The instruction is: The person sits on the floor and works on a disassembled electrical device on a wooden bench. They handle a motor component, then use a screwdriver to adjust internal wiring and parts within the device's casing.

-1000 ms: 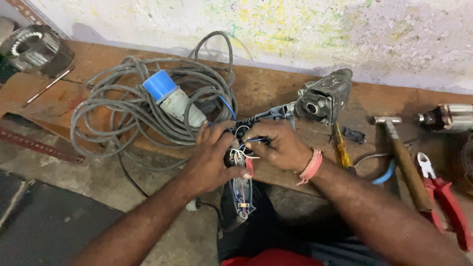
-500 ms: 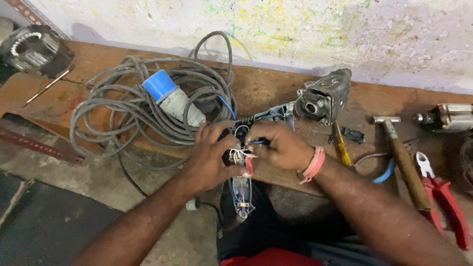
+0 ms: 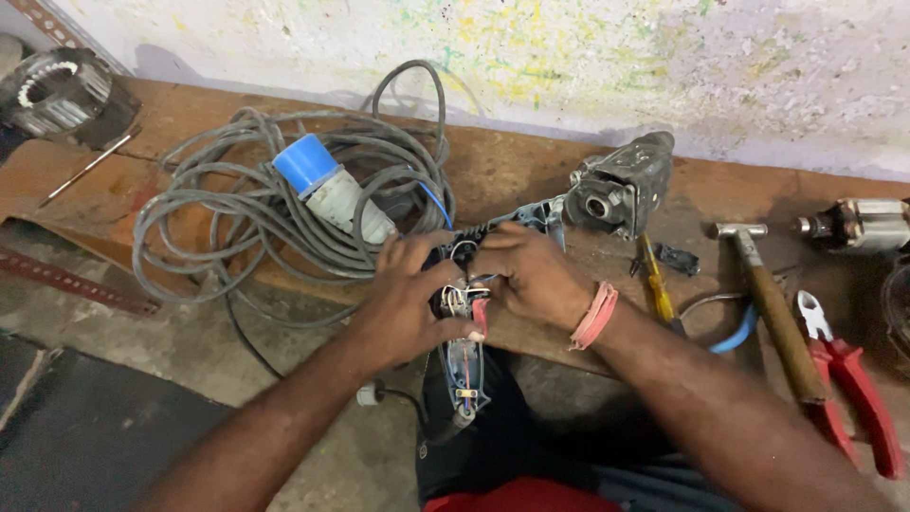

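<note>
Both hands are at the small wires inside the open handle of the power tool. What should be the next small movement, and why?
Probably the right hand should ease one loose wire into its place while the left hand steadies the open handle. The wires stand bunched and exposed between the fingers, and the handle hangs off the bench edge unsupported.
</note>
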Demonstrator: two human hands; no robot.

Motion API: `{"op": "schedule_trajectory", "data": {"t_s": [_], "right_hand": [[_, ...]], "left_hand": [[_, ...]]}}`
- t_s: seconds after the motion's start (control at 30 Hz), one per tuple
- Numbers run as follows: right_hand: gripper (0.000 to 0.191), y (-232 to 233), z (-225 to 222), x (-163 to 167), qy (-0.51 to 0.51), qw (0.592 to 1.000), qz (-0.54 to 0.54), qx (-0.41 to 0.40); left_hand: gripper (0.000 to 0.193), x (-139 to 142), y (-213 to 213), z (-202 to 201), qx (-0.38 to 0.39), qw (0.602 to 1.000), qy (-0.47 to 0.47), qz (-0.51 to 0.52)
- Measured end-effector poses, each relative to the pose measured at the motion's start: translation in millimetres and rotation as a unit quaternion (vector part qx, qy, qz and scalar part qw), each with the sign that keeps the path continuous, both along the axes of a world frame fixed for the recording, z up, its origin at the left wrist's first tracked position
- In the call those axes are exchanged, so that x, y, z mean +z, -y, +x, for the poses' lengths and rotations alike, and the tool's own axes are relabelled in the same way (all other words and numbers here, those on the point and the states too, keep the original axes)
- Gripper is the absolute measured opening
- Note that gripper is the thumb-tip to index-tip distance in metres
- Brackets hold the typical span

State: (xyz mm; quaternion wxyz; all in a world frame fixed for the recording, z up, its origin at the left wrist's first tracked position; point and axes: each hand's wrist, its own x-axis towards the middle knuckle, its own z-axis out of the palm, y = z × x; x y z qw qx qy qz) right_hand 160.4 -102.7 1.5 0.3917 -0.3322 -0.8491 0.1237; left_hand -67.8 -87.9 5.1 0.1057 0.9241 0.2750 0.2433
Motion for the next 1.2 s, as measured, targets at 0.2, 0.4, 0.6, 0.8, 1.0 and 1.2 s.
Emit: {"op": "schedule_trajectory", "data": {"t_s": [0.2, 0.4, 0.6, 0.8, 1.0, 1.2], "right_hand": [[0.04, 1, 11, 3, 0.021, 0.999, -0.007, 0.024], [0.038, 5, 20, 7, 0.072, 0.996, 0.054, 0.017], [0.021, 5, 13, 3, 0.141, 0.99, 0.003, -0.02], [0.034, 6, 19, 8, 0.216, 0.976, 0.022, -0.011], [0.029, 5, 12, 10, 0.249, 0.964, 0.028, -0.09], [0.03, 7, 11, 15, 0.259, 0.959, -0.053, -0.101]], "left_hand": [[0.063, 6, -2, 0, 0.006, 0.999, -0.044, 0.018], [0.064, 9, -2, 1, 0.009, 0.999, -0.04, 0.004], [0.062, 11, -1, 2, 0.013, 0.999, -0.04, -0.007], [0.061, 11, -1, 2, 0.018, 0.999, -0.05, -0.01], [0.06, 11, -3, 2, 0.013, 0.998, -0.051, -0.026], [0.064, 8, -1, 1, 0.013, 0.999, -0.038, 0.013]]}}
